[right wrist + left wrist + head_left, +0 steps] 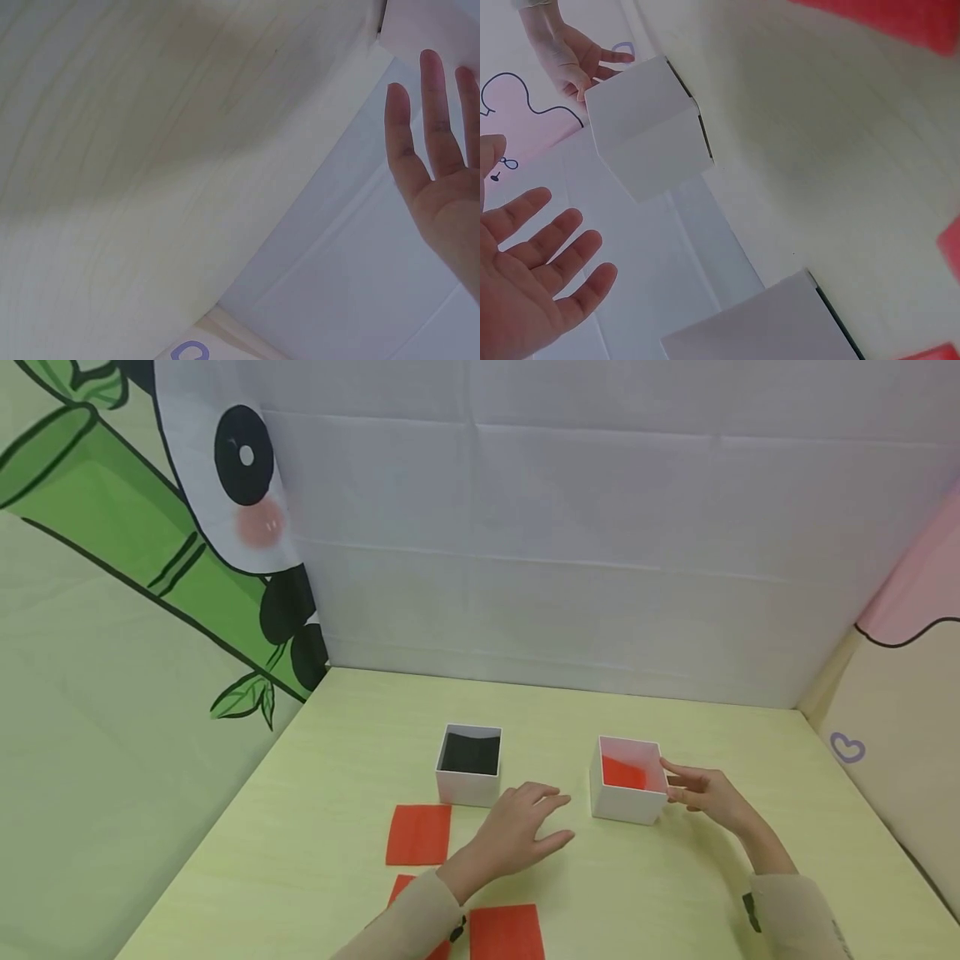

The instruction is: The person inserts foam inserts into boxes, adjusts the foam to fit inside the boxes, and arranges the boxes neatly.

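The person's two hands are well apart. The right hand (708, 795) has its fingers stretched out to the right wall of the white box (630, 804), apparently touching; whether they press, I can't tell. The left hand (517, 831) hangs in the air to the left of that box, fingers spread, holding nothing.

Inside the white box lies a red piece (624, 773), so I'd count that one as placed. Farther left of the white box stands another box (467, 788), with a black piece (470, 754) in it; that one looks filled too, though how many pieces are inside I can't make out.

Left of the white box and nearer the person, red squares lie loose on the table (315, 827): one (418, 835) just in front of the other box, one (504, 935) closest in, and one (401, 887) partly hidden under the left sleeve (416, 922). With those outside, I'd judge the work only partly done.
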The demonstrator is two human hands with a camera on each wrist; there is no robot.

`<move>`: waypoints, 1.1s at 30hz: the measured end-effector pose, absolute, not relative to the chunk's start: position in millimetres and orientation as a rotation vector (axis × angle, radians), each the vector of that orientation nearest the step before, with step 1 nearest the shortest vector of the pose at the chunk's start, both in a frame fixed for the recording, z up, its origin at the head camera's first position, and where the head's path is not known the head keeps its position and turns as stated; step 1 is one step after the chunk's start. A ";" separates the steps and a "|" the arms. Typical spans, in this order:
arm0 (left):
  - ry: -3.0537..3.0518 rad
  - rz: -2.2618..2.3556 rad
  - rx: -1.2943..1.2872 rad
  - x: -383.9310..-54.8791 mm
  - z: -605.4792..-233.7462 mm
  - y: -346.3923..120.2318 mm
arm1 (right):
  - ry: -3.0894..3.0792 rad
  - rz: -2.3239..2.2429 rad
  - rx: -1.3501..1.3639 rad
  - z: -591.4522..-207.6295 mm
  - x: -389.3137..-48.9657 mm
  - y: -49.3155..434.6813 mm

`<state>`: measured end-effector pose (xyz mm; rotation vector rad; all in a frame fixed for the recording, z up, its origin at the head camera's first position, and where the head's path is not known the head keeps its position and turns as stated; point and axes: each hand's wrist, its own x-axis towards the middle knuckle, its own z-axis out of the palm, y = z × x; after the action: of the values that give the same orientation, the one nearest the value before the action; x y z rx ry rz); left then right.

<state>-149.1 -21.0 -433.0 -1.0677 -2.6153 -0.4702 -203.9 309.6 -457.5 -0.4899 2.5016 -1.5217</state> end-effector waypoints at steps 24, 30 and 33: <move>-2.757 -0.411 -1.360 -118.4 -445.7 -75.2 | 2.493 -1.503 -0.432 -453.5 -203.1 307.5; -2.863 -0.326 -1.484 -112.6 -446.8 -84.3 | 2.501 -1.491 -0.421 -453.6 -203.3 307.9; -2.898 -0.295 -1.545 -110.2 -447.7 -87.3 | 2.500 -1.493 -0.425 -453.9 -203.4 308.0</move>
<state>-110.2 -87.3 -447.7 -1.5445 -2.8979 -0.2945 -203.4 308.0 -453.9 -0.4250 2.5002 -1.4931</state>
